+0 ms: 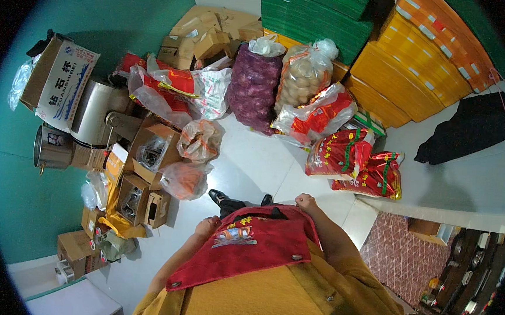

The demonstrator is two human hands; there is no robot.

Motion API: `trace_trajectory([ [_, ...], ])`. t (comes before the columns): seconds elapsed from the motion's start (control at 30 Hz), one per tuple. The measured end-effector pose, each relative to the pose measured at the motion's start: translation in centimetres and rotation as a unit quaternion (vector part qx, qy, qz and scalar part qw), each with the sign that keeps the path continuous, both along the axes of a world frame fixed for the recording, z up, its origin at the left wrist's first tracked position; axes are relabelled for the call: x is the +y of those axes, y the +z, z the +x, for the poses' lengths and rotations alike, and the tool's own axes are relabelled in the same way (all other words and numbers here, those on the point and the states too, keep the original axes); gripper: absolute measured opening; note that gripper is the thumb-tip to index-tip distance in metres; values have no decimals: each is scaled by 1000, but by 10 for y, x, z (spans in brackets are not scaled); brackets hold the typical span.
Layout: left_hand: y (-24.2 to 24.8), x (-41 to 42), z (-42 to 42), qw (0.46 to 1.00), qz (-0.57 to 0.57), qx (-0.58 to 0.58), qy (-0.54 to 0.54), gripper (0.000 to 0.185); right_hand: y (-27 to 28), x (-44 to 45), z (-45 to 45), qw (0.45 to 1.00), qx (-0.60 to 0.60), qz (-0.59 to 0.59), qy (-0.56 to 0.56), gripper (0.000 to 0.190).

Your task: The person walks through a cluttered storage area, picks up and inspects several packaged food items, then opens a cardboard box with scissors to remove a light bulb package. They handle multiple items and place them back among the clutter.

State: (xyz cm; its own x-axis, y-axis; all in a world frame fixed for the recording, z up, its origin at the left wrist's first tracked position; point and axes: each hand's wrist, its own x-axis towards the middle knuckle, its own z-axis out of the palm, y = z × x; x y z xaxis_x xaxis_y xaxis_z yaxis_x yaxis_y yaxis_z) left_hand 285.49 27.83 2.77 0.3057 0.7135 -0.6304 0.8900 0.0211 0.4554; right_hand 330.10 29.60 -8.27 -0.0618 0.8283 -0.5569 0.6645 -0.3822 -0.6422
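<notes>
A red cloth apron (268,246) with a printed picture and metal snaps lies over my mustard-yellow top. At the apron's left edge, my left hand (208,226) is closed on the cloth. My right hand (305,201) is curled at the far right corner and grips the apron there. The apron's far part is held out from my body, and my black shoes (217,196) show just beyond it on the pale tiled floor (251,170).
A purple mesh sack (255,85), a potato sack (304,77) and red rice bags (338,152) stand ahead. Cardboard boxes (152,150) and plastic bags (186,180) are at left. Yellow boxes (393,84) are stacked right, near a hanging black cloth (472,129).
</notes>
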Motion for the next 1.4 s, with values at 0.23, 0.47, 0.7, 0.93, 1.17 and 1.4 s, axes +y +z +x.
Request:
trace_trajectory([
  [0.23,6,5,7,1000,4,5,-13,26,-14,-4,6,999,-40,25,-15,35],
  [0.47,-1,1,5,999,8,28,-25,28,-13,-3,4,999,-13,16,-40,33],
  [0.7,8,0,4,999,9,16,-26,30,-11,-2,2,1000,-3,24,-9,32],
  [0.93,-32,-2,-11,998,29,-13,-45,26,-7,-10,1,999,0,34,-24,31],
  [1.17,-164,-31,-77,980,-64,-158,106,21,0,-4,-12,998,-28,15,-60,30],
  [1.4,-81,-12,-43,994,68,-72,-37,21,-8,-5,-13,997,-40,-56,-38,27],
])
